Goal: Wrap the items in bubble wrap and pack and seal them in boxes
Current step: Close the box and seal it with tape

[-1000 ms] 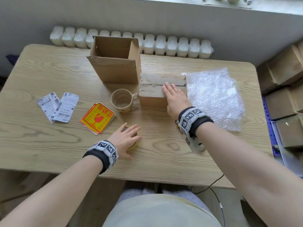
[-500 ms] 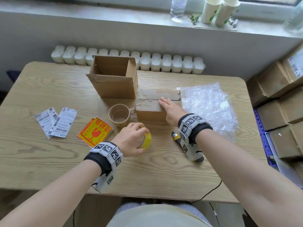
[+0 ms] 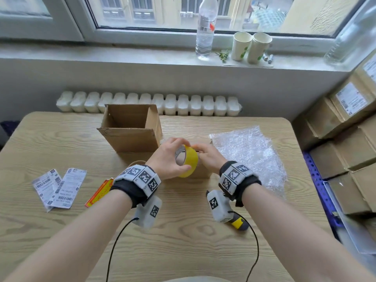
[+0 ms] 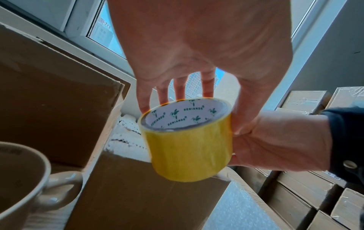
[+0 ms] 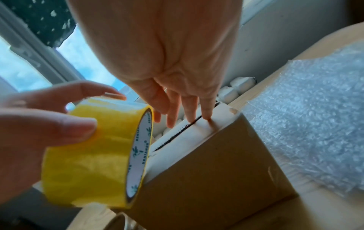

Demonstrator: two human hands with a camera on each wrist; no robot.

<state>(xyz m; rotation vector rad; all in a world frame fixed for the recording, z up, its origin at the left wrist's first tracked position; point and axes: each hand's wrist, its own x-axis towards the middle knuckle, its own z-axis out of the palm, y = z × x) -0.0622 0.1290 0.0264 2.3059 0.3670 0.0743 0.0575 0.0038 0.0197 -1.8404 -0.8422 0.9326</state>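
Observation:
My left hand (image 3: 169,158) grips a yellow tape roll (image 3: 188,161), thumb on one side and fingers over the top, and holds it raised just above a small closed cardboard box (image 3: 201,173). In the left wrist view the roll (image 4: 189,147) shows its white printed core. My right hand (image 3: 207,157) lies with straight fingers (image 5: 205,109) on the box top (image 5: 197,132), at the seam between the flaps, right beside the roll (image 5: 88,147). A beige mug (image 4: 19,179) stands left of the small box, mostly hidden in the head view. A bubble wrap sheet (image 3: 248,153) lies to the right.
A taller open cardboard box (image 3: 130,137) stands behind and left of the small one. Shipping labels (image 3: 59,186) and orange stickers (image 3: 99,192) lie at the left. A yellow-black cutter (image 3: 238,222) lies under my right wrist. Stacked cartons (image 3: 345,139) line the right side.
My left hand picked the tape roll up off the table and carried it up and forward to the small box. My right hand stayed on the box top.

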